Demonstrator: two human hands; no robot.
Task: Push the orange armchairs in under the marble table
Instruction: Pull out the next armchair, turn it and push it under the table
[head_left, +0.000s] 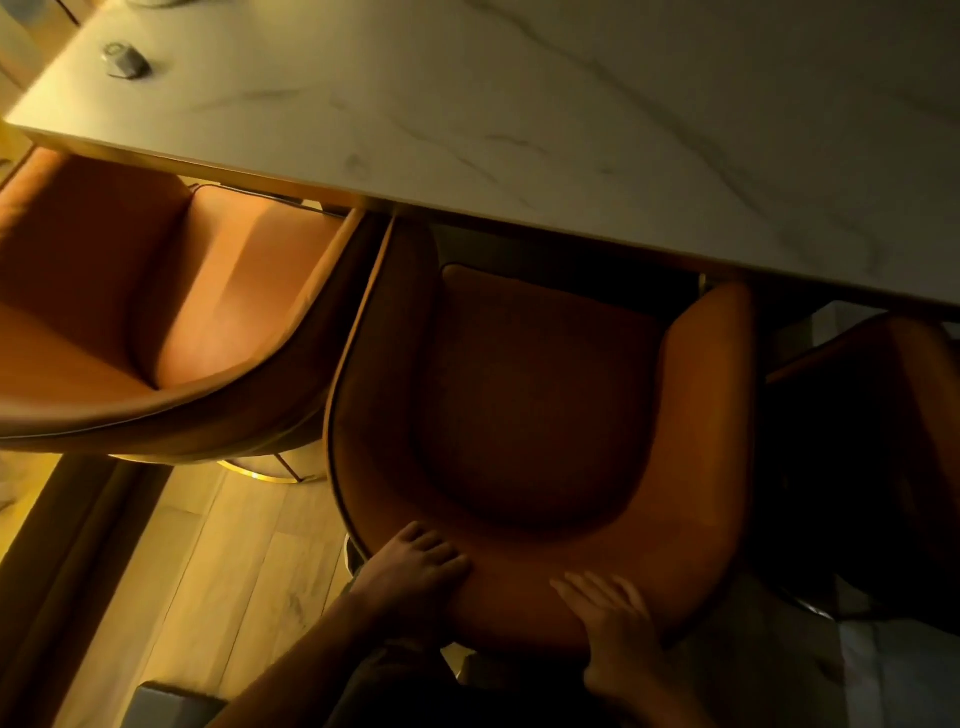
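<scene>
Two hands rest on the curved back rim of the middle orange armchair (519, 405), whose seat front already lies just under the near edge of the marble desk (519, 119), so the desk lies straight ahead of the fingers. The left hand (410, 571) curls its fingers over the rim; the right hand (613, 618) presses with fingers fairly straight. Beside it on the left, another armchair (156, 312) stands turned askew to the desk's edge.
</scene>
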